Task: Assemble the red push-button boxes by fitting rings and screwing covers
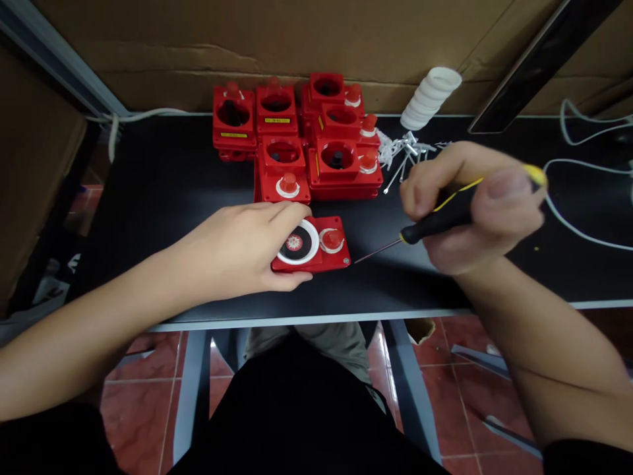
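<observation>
A red box unit (321, 249) with a white ring, a black round centre and a red knob lies near the front of the black table (163, 185). My left hand (242, 247) is wrapped round its left side and holds it down. My right hand (475, 208) is closed round a black and yellow screwdriver (445, 214). The thin shaft points left and down, and its tip meets the unit's front right corner.
Several more red box units (297, 132) are stacked at the back of the table. A column of white rings (429, 97) leans at the back right, with loose white screws (405, 153) beside it. White cables (583, 178) run along the right. Cardboard stands behind.
</observation>
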Motion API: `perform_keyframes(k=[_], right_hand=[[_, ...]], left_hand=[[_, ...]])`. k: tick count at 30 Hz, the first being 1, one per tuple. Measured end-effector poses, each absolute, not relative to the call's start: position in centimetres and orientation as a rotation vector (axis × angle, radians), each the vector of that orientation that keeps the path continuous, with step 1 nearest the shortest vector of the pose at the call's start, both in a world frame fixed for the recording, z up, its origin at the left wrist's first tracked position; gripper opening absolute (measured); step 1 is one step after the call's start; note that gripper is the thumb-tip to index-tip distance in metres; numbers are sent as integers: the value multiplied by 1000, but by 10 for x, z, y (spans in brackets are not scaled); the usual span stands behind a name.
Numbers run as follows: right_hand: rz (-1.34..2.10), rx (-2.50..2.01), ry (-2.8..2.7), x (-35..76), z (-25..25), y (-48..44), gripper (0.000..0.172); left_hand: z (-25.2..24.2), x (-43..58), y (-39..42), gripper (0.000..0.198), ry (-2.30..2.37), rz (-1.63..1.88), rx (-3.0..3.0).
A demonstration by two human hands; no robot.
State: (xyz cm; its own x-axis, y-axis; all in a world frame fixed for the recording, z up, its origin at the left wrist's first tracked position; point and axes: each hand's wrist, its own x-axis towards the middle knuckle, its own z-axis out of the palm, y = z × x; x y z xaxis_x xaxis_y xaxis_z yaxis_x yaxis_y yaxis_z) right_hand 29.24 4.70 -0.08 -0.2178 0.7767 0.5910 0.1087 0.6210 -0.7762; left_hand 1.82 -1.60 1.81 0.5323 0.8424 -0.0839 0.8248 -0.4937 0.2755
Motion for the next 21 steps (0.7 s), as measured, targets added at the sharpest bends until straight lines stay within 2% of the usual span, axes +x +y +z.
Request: perform_keyframes(k=[3,9,14,21], right_hand=[[698,-595,-1503,286,3,50,59],[621,-639,-1473,277,4,49,70],[595,-635,-1447,279,3,49,65],[683,-853,-1681,305,0,48,74]], left_hand=[[19,20,-15,67,1406,83,2477],[19,23,-13,69,1414,59,2469],[17,20,-13,65,1386,127,2469],[17,21,-13,63,1382,118,2475]])
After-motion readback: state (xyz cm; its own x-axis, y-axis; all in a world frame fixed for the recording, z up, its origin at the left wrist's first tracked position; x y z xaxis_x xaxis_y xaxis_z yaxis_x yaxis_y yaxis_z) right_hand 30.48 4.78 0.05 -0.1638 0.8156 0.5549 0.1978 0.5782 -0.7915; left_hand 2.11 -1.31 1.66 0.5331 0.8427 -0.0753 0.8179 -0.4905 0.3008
